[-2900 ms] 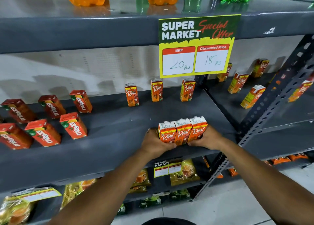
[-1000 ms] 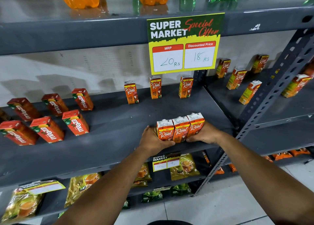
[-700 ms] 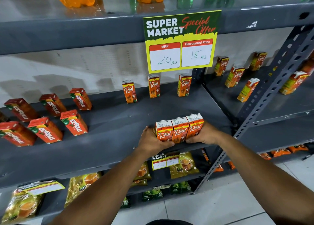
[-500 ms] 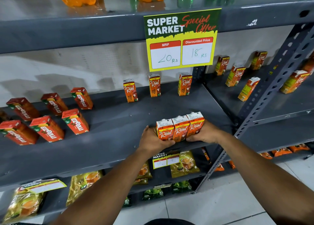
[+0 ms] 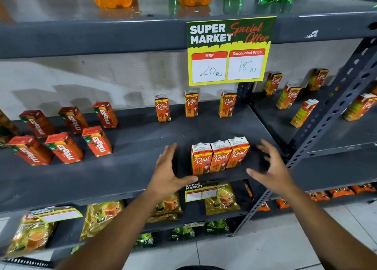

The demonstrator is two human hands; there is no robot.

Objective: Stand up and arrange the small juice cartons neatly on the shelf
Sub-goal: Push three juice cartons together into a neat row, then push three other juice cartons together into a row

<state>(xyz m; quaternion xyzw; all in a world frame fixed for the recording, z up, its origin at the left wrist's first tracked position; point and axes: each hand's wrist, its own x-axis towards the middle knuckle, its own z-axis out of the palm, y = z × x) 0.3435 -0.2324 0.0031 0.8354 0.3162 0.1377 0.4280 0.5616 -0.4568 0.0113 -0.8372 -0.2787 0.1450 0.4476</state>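
Three orange Real juice cartons [image 5: 219,157] stand upright, pressed side by side, near the front edge of the grey shelf [image 5: 130,173]. My left hand [image 5: 167,171] is open just left of the row, fingers spread, not touching it. My right hand [image 5: 269,167] is open just right of the row, also apart from it. Three more Real cartons [image 5: 191,104] stand spaced out along the back of the same shelf.
Red Maaza cartons [image 5: 67,147] lie tilted on the left of the shelf. More Real cartons [image 5: 288,97] stand on the neighbouring shelf to the right, behind a perforated grey upright [image 5: 326,116]. A yellow price sign [image 5: 228,51] hangs above. Tea packets fill the shelf below.
Both hands were clasped around the row of three cartons; now they have let go and moved apart sideways. The row stays upright at the shelf's front.
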